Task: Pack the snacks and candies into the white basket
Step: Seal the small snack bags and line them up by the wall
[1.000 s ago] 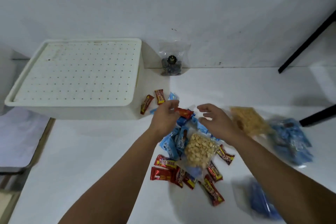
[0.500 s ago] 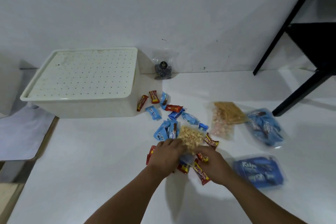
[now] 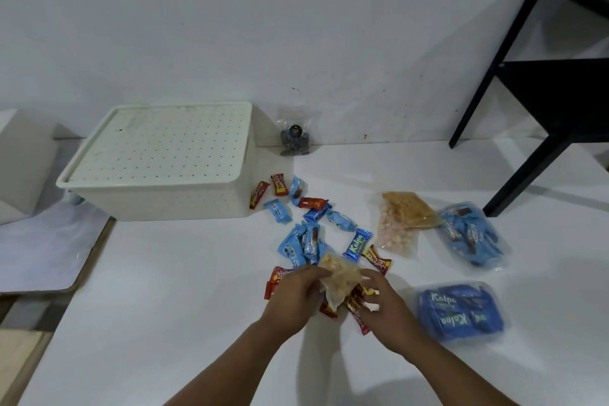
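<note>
Both forearms reach fwd; L hand (image 3: 294, 294) & R hand (image 3: 385, 303) close together, fingers curled, pinching.

Hands: two, left hand (image 3: 298, 295) and right hand (image 3: 384, 306). White basket (image 3: 164, 204): one, lidded. Clear bags of blue wrapped bars: two (image 3: 469, 234), (image 3: 459, 315). Clear bags of loose snacks: three (image 3: 407, 211), (image 3: 393, 236), (image 3: 339, 280). Small dark packet (image 3: 294, 138) at wall: one. Loose blue and red wrapped candies: count uncertain, some hidden under hands.
</note>
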